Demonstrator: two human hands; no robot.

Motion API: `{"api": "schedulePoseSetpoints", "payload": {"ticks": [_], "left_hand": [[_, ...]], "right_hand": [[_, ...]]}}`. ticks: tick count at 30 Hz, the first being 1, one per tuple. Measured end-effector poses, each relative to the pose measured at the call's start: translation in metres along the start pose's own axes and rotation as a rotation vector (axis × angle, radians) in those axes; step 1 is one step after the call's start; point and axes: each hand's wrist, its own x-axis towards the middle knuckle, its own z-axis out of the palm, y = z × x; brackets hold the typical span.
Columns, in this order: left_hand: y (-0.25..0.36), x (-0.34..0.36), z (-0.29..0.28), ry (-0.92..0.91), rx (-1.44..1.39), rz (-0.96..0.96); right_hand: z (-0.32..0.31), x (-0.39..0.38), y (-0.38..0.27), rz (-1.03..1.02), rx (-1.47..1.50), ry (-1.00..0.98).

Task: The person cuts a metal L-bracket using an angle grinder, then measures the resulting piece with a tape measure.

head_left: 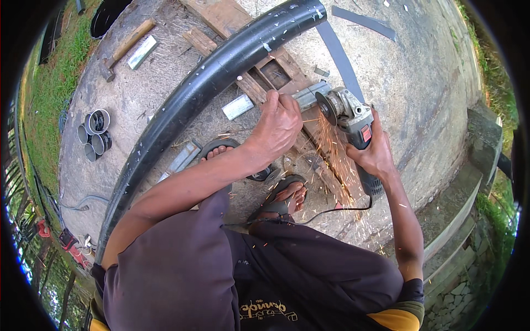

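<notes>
Right hand [378,155] grips a grey-and-black angle grinder [354,122]; left hand [276,127] clasps a silvery metal tube [310,95] (ideally braced firmly, fingers clear of the disc [326,109]).

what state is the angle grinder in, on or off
On: orange sparks stream from the disc of the angle grinder, at the silver metal piece.

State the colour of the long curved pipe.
The pipe is black with pale scuffs, best seen in the head view.
</notes>
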Motion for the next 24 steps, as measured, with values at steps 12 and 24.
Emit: {"api": "schedulePoseSetpoints", "payload": {"ticks": [12, 24], "left_hand": [[-0.004, 0.001, 0.002, 0.007, -0.001, 0.027], [-0.001, -0.002, 0.009, 0.048, -0.213, -0.061]], "right_hand": [[-0.005, -0.005, -0.003, 0.066, 0.0, -0.026], [-0.016, -0.024, 0.002, 0.035, 0.073, 0.047]]}}
